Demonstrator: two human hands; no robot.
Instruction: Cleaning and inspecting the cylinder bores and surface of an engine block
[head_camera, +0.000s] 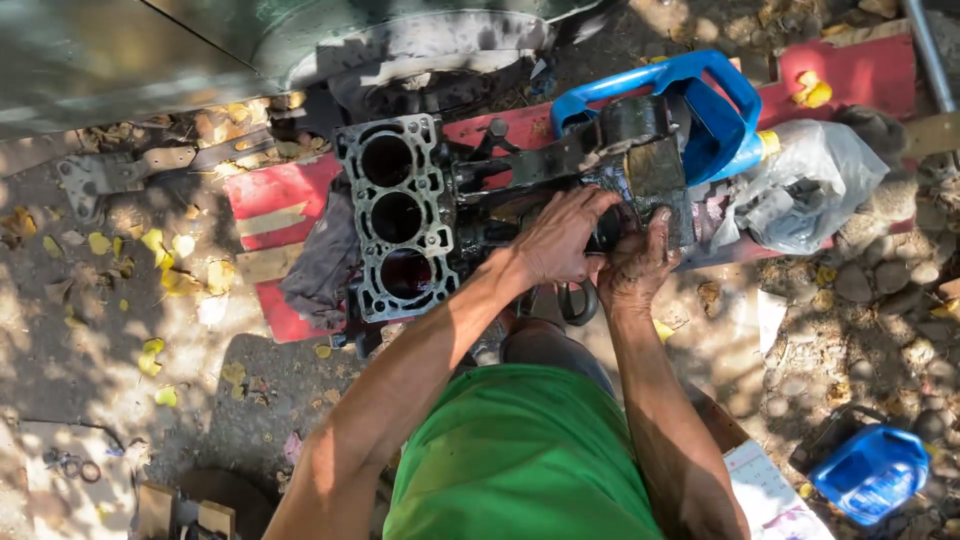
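A greasy engine block (400, 215) with three round cylinder bores lies on its side on a red board (275, 200). My left hand (560, 238) lies over the dark middle part of the engine, fingers curled on the metal. My right hand (635, 265) presses against the black end part (650, 165) of the engine beside it, thumb up. Whether either hand holds a tool is hidden. The two hands touch each other.
A blue plastic container (700, 105) and a clear plastic bag (810, 180) lie behind the engine. A dark rag (320, 265) hangs at the block's left. Another blue container (870, 470) sits at lower right among stones. A car body (150, 50) stands at upper left. Dry leaves litter the ground.
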